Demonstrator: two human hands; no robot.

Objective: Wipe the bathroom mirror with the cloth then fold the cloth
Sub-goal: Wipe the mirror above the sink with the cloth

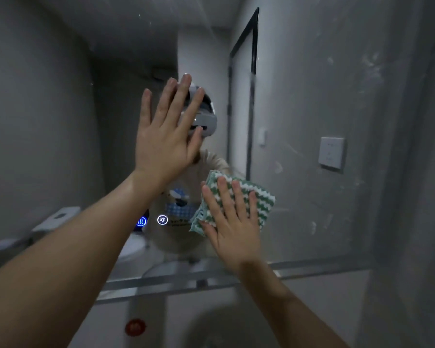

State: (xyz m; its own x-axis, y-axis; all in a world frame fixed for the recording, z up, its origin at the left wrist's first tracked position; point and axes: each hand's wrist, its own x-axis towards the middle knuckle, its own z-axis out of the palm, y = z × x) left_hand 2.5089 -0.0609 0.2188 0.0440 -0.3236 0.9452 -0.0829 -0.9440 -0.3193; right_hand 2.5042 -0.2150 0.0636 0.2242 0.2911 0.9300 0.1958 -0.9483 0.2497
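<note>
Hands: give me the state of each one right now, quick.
Left hand: open, fingers straight, flat against the mirror.
Right hand: open, straight fingers pressing the cloth against the mirror.

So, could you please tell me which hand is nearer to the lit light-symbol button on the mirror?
The right hand. It presses the green-and-white cloth just right of the button, while the left hand lies flat on the mirror well above it.

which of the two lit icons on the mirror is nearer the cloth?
The white sun-shaped icon, the right-hand one; the blue wavy icon sits farther left of the cloth.
</note>
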